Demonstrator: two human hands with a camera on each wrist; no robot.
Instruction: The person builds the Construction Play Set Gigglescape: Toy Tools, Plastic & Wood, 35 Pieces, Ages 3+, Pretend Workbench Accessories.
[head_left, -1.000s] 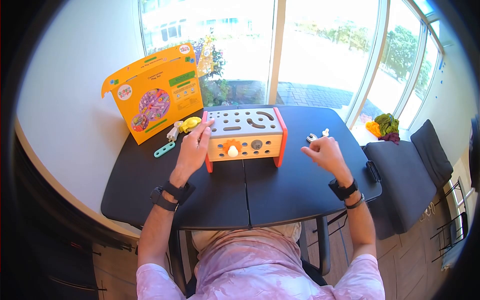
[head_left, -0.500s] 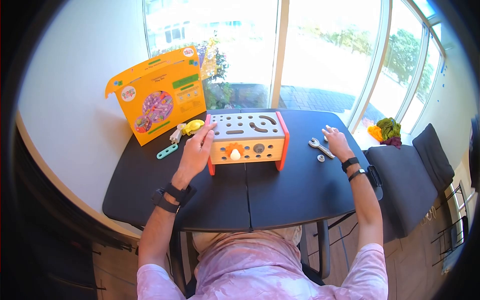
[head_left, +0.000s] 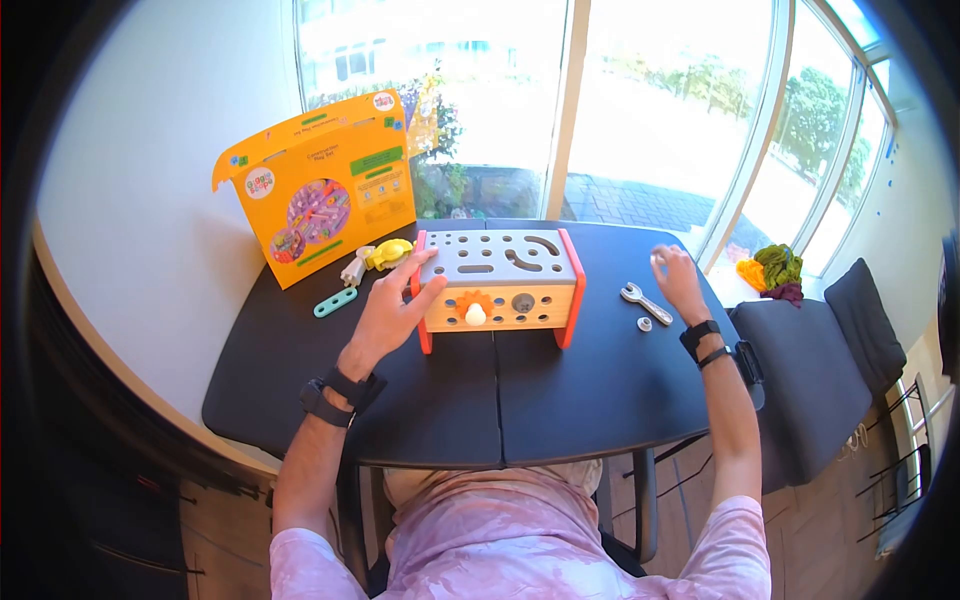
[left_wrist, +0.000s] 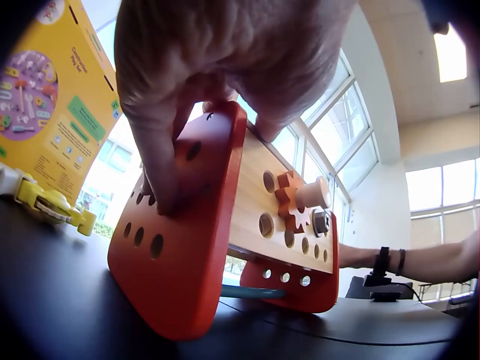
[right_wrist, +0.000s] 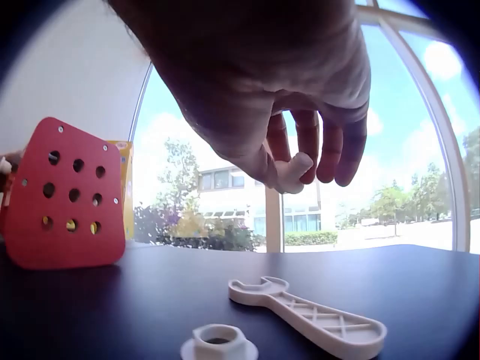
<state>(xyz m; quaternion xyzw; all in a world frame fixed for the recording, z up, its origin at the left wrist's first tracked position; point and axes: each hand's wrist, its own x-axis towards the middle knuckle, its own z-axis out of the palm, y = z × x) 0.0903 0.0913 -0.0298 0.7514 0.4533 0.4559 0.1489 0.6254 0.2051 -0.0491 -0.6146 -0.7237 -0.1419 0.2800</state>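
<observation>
A toy workbench with a grey slotted top, wooden front and red end panels stands on the table. My left hand grips its left end, fingers over the red panel and thumb at the front edge. On the front sit an orange gear with a pale peg through it and a grey bolt head. My right hand pinches a small white toy bolt above the table. Below that hand lie a toy wrench and a white hex nut.
An orange cardboard box stands at the back left. In front of it lie a yellow toy piece and a teal strip with holes. A grey chair is right of the table, near large windows.
My right hand has moved right and back from over the wrench and nut, uncovering them, and has picked up the white toy bolt. My left hand stays at the workbench, its thumb shifted toward the front.
</observation>
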